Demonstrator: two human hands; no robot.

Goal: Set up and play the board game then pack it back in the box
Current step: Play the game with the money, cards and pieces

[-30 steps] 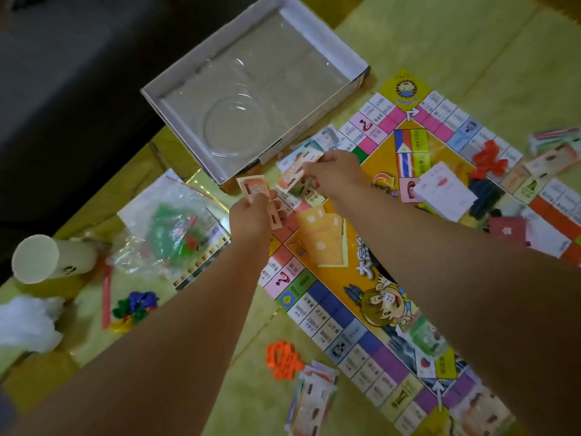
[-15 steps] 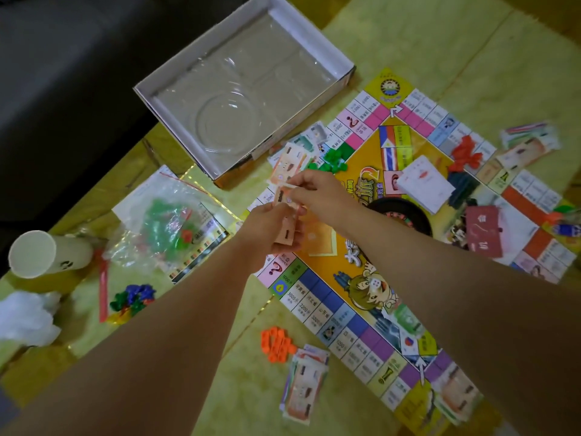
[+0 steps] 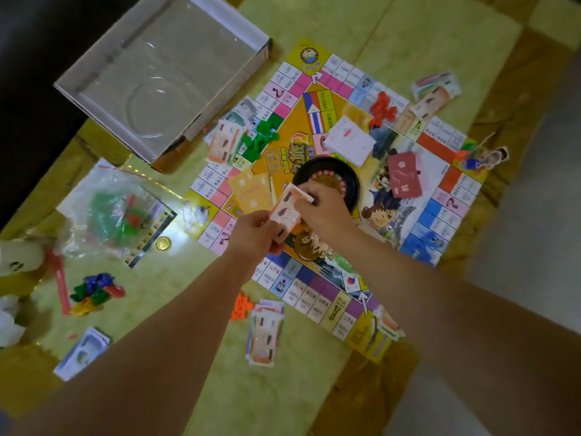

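Head view: both hands meet above the colourful square game board (image 3: pixel 342 190). The left hand (image 3: pixel 254 236) and right hand (image 3: pixel 323 209) each pinch the small orange-pink paper banknotes (image 3: pixel 284 210); the open white cardboard box (image 3: pixel 163 73) sits beyond the board's far-left corner.

Cup (image 3: pixel 16 257) cut off L edge, wheel (image 3: pixel 327 176) part-hidden behind R hand (image 3: pixel 323 212)

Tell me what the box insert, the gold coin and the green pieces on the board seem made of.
Box insert: clear plastic, glossy; highlights trace its moulded round hollow. Gold coin: shiny metal or gilded plastic, cannot tell. Green pieces: likely moulded plastic, even colour.
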